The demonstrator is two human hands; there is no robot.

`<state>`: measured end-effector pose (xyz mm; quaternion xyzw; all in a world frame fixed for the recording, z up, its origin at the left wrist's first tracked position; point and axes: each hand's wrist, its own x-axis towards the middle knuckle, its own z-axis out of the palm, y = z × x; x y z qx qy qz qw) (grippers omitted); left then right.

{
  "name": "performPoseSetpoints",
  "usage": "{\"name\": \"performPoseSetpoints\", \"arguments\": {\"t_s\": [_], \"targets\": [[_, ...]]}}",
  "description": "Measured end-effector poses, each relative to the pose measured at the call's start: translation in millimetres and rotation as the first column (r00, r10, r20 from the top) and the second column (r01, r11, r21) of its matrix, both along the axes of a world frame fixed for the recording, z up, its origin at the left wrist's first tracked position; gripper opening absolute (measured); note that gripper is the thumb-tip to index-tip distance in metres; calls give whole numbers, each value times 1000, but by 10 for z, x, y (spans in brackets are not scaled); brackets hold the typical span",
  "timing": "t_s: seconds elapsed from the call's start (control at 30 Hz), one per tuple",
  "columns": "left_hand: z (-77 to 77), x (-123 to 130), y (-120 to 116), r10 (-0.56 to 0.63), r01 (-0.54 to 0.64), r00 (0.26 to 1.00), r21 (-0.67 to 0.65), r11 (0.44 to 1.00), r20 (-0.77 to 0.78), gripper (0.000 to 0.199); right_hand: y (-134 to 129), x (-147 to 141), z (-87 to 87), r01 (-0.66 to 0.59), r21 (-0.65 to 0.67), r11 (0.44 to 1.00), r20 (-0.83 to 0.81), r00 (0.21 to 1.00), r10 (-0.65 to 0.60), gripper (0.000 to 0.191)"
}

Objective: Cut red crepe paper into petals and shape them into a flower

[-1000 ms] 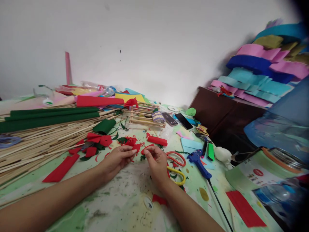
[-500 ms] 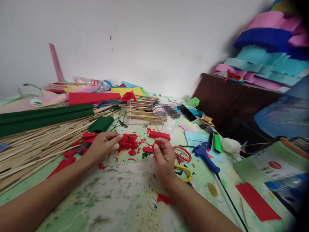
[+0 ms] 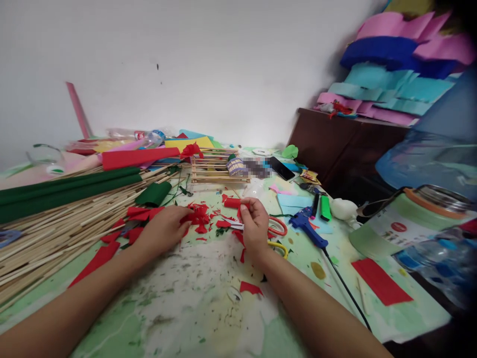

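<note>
My left hand is over the left end of a pile of red paper scraps, its fingers curled in around some of them. The fingertips are partly lost among the scraps. My right hand is closed, thumb against fingers, at the right end of a small red paper roll. Red paper shows at the fingertips and below the palm. Under and behind that hand lie scissors with one red-orange handle and one yellow handle. Their blades point left among the scraps.
Wooden sticks and a dark green paper roll cover the left side. A stick frame stands behind. To the right are a blue glue gun with a cord, a phone, a green jug and a red strip.
My right hand has moved up to the red roll, uncovering the scissor blades. The left hand has turned, curling its fingers over the scraps. The whole view has shifted slightly.
</note>
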<state>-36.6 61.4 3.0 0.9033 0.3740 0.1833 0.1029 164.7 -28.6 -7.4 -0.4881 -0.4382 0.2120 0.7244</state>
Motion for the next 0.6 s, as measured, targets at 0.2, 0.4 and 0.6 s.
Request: {"name": "performPoseSetpoints", "arguments": {"t_s": [0.2, 0.4, 0.6], "targets": [[73, -145, 85, 83, -81, 996, -66, 995, 32, 21, 15, -14, -27, -4, 6, 1000, -22, 1000, 5, 13], [163, 97, -108, -29, 29, 998, -4, 1000, 64, 27, -13, -63, -8, -43, 1, 999, -18, 999, 43, 17], [122, 596, -281, -203, 208, 978, -103, 973, 57, 15, -11, 8, 36, -8, 17, 1000, 49, 999, 7, 16]]}}
